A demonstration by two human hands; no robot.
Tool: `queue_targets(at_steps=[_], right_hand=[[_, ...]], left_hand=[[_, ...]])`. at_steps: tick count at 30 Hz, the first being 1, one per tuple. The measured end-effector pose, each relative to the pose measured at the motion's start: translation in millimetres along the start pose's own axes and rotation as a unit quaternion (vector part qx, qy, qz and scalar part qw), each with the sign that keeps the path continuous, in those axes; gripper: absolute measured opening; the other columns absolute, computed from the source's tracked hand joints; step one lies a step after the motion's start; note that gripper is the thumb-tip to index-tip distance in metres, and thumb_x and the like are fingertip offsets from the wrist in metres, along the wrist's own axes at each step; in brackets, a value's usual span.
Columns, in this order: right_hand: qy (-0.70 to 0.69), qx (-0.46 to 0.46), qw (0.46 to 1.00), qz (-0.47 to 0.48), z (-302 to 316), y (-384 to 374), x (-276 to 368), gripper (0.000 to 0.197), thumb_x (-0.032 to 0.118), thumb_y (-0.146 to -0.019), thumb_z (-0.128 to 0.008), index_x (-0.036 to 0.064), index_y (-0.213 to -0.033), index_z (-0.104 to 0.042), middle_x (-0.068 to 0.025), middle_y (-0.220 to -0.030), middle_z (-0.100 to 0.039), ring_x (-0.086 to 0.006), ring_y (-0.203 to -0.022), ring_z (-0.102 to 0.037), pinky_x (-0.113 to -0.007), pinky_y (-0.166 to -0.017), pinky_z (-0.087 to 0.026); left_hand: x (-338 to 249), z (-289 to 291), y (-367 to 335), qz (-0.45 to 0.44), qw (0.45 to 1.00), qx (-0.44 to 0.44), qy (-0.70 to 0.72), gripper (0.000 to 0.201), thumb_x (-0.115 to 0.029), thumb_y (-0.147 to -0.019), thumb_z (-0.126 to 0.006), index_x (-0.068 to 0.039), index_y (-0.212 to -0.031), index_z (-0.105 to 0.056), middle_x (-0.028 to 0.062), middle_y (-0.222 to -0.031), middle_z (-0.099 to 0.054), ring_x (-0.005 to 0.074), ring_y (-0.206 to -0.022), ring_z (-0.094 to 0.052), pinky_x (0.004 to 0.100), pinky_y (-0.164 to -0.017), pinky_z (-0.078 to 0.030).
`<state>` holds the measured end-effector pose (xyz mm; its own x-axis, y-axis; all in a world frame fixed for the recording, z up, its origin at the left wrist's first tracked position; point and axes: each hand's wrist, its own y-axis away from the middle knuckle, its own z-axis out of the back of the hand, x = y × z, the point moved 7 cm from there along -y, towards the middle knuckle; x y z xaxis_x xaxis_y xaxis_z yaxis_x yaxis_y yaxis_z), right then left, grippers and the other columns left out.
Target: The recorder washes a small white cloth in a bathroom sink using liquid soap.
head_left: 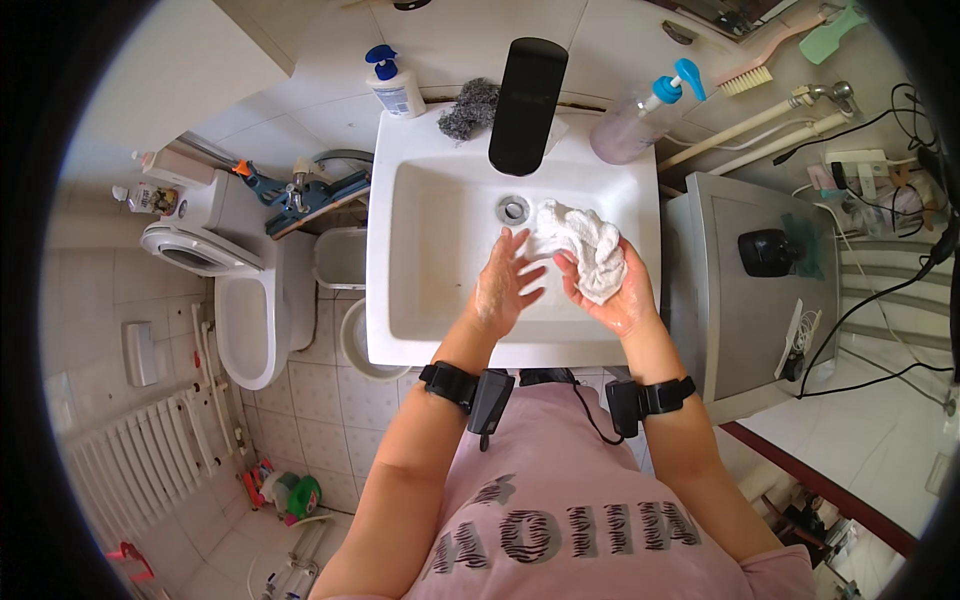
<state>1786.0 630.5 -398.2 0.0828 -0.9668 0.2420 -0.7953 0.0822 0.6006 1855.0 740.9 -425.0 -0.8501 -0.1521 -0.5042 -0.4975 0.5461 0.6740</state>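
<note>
A bunched white cloth (592, 250) rests in my right hand (628, 300) over the white sink (425, 345). My right fingers curl round its right and lower side. Just left of the cloth, my left hand (499, 287) has its fingers spread and holds nothing. Whether its fingertips touch the cloth's edge I cannot tell. Pale suds or wetness show on both hands. Behind the cloth lies the round metal drain (513, 209), and the black tap (527, 105) stands above it.
On the sink's back ledge are a white pump bottle (399, 92), a grey scouring pad (468, 110) and a clear bottle with a blue pump (625, 130). A toilet (250, 325) stands left. To the right is a grey-topped cabinet (770, 320) with a black object (764, 253) and cables.
</note>
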Motion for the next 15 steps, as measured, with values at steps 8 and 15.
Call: queue_targets(at_steps=[8,15], right_hand=[[0.299,-0.127,0.944,0.053,26.0,6.6,14.0,0.031,0.019,-0.076,-0.062,0.0116,-0.105,-0.054,-0.0029,-0.092,-0.055,-0.0141,-0.075,-0.054,-0.032,-0.069,-0.047],[0.7,0.053,0.527,0.479,-82.4,34.4,-24.0,0.013,0.015,-0.076,-0.057,0.0079,-0.087,-0.058,-0.0101,-0.081,-0.058,-0.0293,-0.069,-0.057,-0.04,-0.06,-0.048]], left_hand=[[-2.5,-3.0,-15.3,-0.045,0.995,0.077,0.047,0.023,-0.034,-0.084,-0.054,-0.016,-0.099,-0.05,-0.0028,-0.086,-0.053,0.0076,-0.072,-0.048,0.0213,-0.056,-0.036],[2.8,-22.9,-19.1,0.002,0.996,0.055,0.076,0.02,-0.029,-0.088,-0.048,-0.01,-0.095,-0.05,0.0,-0.073,-0.05,0.0118,-0.066,-0.049,0.0243,-0.054,-0.04]])
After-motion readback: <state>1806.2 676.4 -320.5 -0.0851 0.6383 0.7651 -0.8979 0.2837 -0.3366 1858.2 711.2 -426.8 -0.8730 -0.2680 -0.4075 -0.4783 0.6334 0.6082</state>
